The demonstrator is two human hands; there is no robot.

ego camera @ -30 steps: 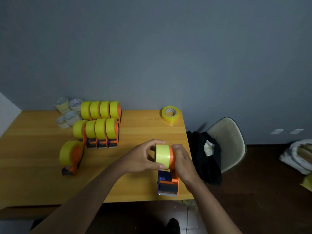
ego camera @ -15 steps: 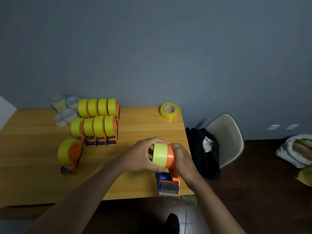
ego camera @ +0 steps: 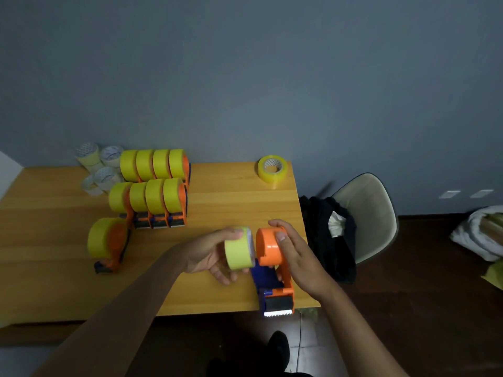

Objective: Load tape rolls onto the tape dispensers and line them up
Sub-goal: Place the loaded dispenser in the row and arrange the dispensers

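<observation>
My left hand (ego camera: 209, 254) grips a yellow tape roll (ego camera: 239, 248) just left of an orange and blue tape dispenser (ego camera: 272, 270) near the table's front right corner. A small gap shows between the roll and the dispenser's orange hub. My right hand (ego camera: 296, 254) holds the orange hub from the right. Two rows of loaded dispensers (ego camera: 155, 183) stand at the back left. One more loaded dispenser (ego camera: 107, 242) lies apart in front of them. A loose yellow roll (ego camera: 272, 170) lies flat at the back right.
The wooden table (ego camera: 54, 268) ends just right of the dispenser. Several pale tape rolls (ego camera: 98, 164) are stacked at the back left by the grey wall. A white chair (ego camera: 367, 210) with black cloth stands right of the table. White bags (ego camera: 481, 232) lie on the floor.
The yellow roll sat against the orange hub before; now my left hand holds it slightly to the left, off the hub. My right hand stays on the dispenser.
</observation>
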